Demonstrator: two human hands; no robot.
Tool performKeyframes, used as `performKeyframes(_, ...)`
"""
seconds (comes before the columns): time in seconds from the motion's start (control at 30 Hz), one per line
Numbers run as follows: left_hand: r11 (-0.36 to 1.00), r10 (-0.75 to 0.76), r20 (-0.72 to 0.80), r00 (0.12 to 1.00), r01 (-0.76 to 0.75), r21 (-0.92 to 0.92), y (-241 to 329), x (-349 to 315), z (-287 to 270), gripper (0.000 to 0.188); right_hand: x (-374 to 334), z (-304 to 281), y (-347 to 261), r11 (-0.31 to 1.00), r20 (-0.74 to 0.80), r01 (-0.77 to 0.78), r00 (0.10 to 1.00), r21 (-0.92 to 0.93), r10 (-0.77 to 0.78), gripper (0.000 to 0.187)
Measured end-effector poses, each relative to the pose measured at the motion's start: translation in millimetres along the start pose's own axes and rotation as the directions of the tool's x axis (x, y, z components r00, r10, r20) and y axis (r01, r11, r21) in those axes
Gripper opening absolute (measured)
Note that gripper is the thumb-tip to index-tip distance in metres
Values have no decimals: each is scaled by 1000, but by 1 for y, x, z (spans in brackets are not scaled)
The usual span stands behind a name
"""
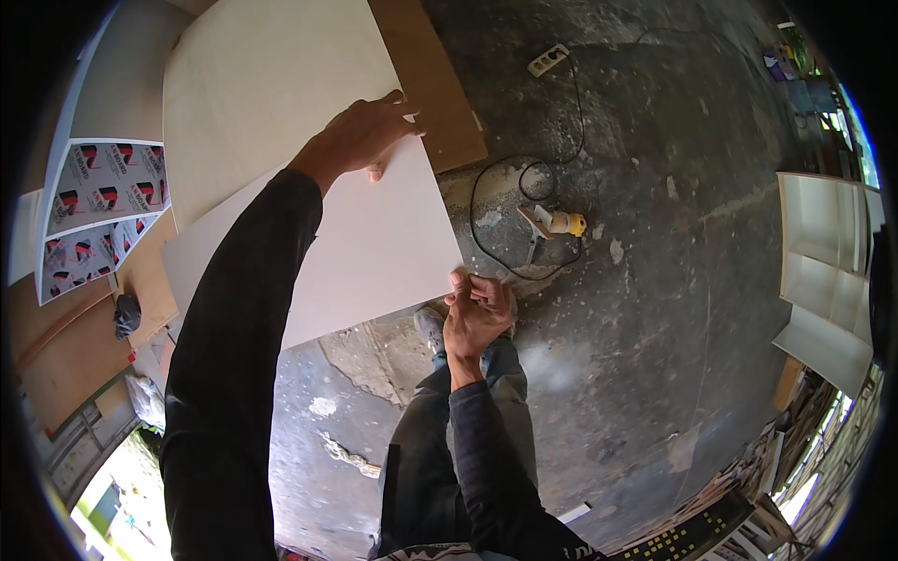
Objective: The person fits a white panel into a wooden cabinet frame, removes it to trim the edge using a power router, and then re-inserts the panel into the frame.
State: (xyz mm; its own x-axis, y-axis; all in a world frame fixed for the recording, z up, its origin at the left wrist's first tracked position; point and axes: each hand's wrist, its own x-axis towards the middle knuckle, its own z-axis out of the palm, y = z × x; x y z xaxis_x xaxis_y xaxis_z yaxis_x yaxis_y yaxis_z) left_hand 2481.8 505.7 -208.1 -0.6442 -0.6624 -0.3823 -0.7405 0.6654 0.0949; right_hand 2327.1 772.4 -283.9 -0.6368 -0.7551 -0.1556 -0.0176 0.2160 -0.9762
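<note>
A white panel (374,252) lies at an angle, partly over a larger cream-coloured board (271,84). At the panel's far right corner is my left hand (360,138), its thumb on the white face and its fingers bent over the edge. My right hand (477,318) pinches the near right corner, thumb on top and the other fingers curled by the edge. How far the fingers reach underneath is hidden. A brown board (435,93) shows beneath the cream one on the right.
On the dark, stained floor (645,309), a yellow-bodied handheld power tool (566,222) lies beside its looped black cord. A power strip (548,61) is farther off. White open shelving (823,252) stands at right; a cabinet frame with printed film (108,187) is at left.
</note>
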Motion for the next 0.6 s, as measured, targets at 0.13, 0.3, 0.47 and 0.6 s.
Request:
performKeyframes(0.13,998,-26,27,999,27,-56,-1,6,-3,78,-2,-1,0,998,-2,-60,998,25,60,20)
performKeyframes(0.3,995,-18,31,999,21,-98,6,9,-13,74,1,-2,11,997,-26,62,998,-44,-63,22)
performKeyframes(0.47,993,-6,4,1000,6,-120,-3,7,-7,71,-4,1,-1,997,-34,-38,999,-65,36,16)
performKeyframes(0.6,988,19,-48,999,-26,-154,-3,7,-4,70,-2,1,-3,997,-46,-13,999,-73,9,15)
